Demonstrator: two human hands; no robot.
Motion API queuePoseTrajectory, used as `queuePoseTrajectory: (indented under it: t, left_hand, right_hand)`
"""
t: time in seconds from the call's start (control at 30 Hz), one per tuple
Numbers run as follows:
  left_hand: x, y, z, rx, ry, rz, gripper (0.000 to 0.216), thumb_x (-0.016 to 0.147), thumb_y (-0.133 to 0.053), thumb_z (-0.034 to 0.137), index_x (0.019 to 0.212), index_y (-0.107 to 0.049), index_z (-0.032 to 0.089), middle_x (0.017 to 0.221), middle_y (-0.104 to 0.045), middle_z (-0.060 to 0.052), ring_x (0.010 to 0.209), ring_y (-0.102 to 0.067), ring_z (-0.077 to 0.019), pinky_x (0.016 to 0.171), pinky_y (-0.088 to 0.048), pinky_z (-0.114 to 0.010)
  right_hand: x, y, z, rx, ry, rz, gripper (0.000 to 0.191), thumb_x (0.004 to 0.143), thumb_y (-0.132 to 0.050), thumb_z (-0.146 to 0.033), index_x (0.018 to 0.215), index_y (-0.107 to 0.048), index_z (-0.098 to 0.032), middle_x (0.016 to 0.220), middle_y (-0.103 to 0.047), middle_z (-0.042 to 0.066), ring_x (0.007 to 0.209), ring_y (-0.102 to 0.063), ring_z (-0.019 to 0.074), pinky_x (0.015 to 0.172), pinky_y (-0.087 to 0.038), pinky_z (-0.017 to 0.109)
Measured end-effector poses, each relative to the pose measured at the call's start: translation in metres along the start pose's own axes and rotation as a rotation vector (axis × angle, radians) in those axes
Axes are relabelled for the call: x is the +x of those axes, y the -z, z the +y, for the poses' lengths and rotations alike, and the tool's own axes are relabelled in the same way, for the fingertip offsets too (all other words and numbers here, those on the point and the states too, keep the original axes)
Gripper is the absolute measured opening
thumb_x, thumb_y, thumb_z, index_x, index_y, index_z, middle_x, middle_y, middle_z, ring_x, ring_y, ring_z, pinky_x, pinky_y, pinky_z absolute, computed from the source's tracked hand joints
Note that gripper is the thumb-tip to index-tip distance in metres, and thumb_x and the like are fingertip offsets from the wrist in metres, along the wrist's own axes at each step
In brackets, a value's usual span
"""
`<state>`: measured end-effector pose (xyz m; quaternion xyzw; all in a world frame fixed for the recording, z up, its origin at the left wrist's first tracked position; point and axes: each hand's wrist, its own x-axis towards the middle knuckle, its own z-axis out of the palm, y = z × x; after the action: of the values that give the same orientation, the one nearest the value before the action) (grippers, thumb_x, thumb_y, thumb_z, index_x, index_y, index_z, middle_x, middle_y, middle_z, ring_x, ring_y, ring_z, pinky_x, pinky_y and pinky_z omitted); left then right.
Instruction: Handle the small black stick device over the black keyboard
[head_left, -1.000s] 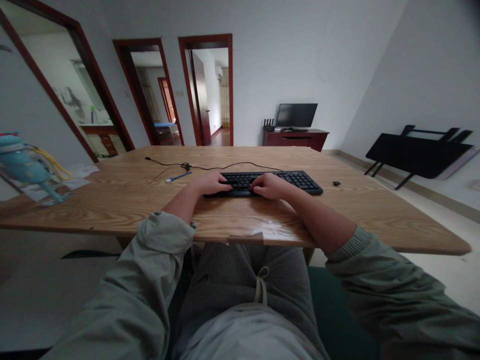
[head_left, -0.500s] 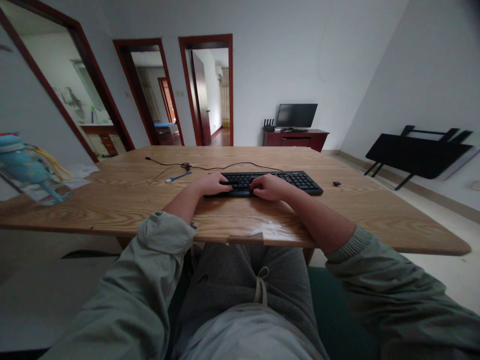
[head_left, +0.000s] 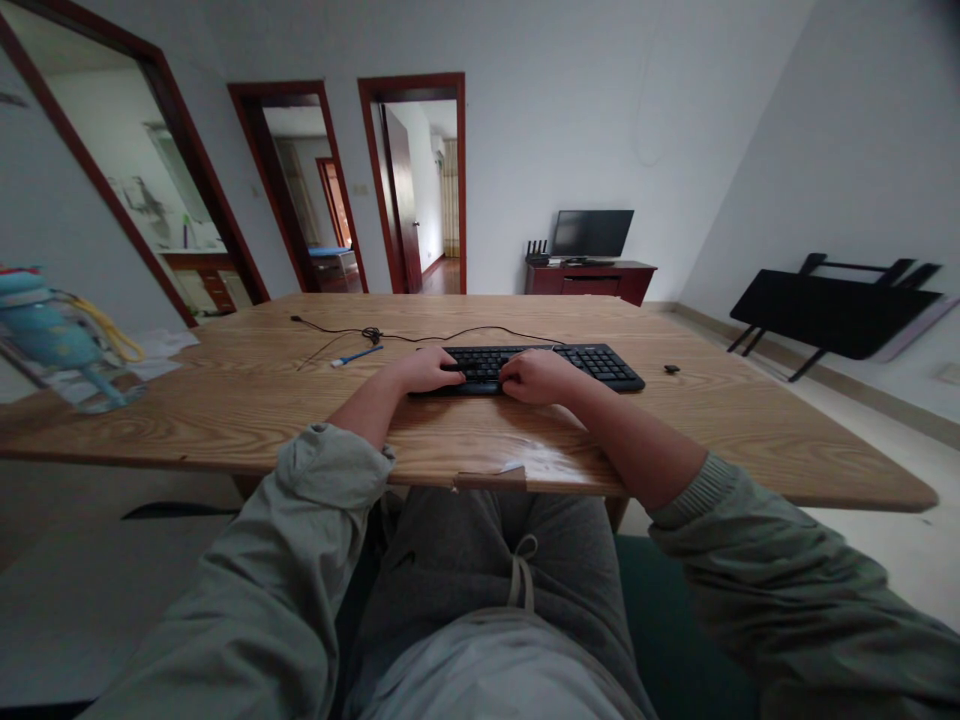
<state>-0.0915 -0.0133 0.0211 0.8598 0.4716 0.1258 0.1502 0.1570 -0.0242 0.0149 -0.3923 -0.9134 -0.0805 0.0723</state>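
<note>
Head view, seated person at a wooden desk (head_left: 225, 420). Black keyboard (head_left: 592, 362) lies flat near the centre of the desk, slightly toward its far edge, with its cable (head_left: 420, 335) running off toward 10 o'clock. Left hand (head_left: 421, 371) rests on the left end of the keyboard and right hand (head_left: 538, 377) on its middle; both sets of fingers are loosely curled with tips on the keys, grasping nothing, palms down and wrists near the desk surface. The right end of the keyboard, with its number pad, is uncovered. Judged from this posture, typing is under way; no screen or written text stands before the person, so how much has been entered and how much remains cannot be told. At 10 o'clock from the keyboard lies a blue pen (head_left: 357, 354), close to the cable; at 3 o'clock, a small dark object (head_left: 671, 369), apart from the keyboard, too small to identify. At 9 o'clock, on the desk's left end, stands a clear container with a blue figure (head_left: 56, 340). Beyond the desk, at 12 o'clock, a dark monitor (head_left: 592, 232) sits on a low cabinet (head_left: 592, 279); at 2 o'clock a folded black table (head_left: 832, 310) leans at the wall.
</note>
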Motion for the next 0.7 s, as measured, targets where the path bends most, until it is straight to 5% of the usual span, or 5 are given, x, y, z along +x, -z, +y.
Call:
queuePoseTrajectory:
  t: [0.37,0.53,0.7]
  left_hand:
    - [0.001,-0.005,0.005,0.105,-0.069,0.049,0.038,0.082,-0.051,0.048,0.072,-0.070,0.017,0.064,-0.062,-0.002,0.059,-0.051,-0.0151,0.056,-0.032,-0.027]
    - [0.004,-0.012,0.028,0.217,-0.157,0.175,0.035,0.084,-0.051,0.044,0.087,-0.074,0.019,0.081,-0.071,-0.007,0.069,-0.058,-0.0188,0.063,-0.037,-0.029]
    - [0.014,-0.024,0.055,0.150,-0.215,0.251,0.033,0.085,-0.052,0.039,0.094,-0.074,0.016,0.087,-0.070,-0.010,0.078,-0.059,-0.0216,0.070,-0.041,-0.031]
  right_hand:
    - [0.000,-0.003,0.002,0.143,-0.013,0.034,0.026,0.081,-0.056,-0.028,0.098,-0.074,-0.021,0.087,-0.072,0.005,0.071,-0.059,0.0159,0.063,-0.036,0.025]
    - [0.000,-0.004,-0.001,0.500,0.004,0.224,0.036,0.085,-0.056,-0.036,0.113,-0.068,-0.016,0.081,-0.068,0.003,0.065,-0.055,0.0123,0.062,-0.039,0.023]
    - [0.000,0.005,0.008,0.743,0.022,0.263,0.031,0.083,-0.057,-0.040,0.093,-0.070,-0.014,0.082,-0.069,0.004,0.071,-0.057,0.0135,0.066,-0.043,0.024]
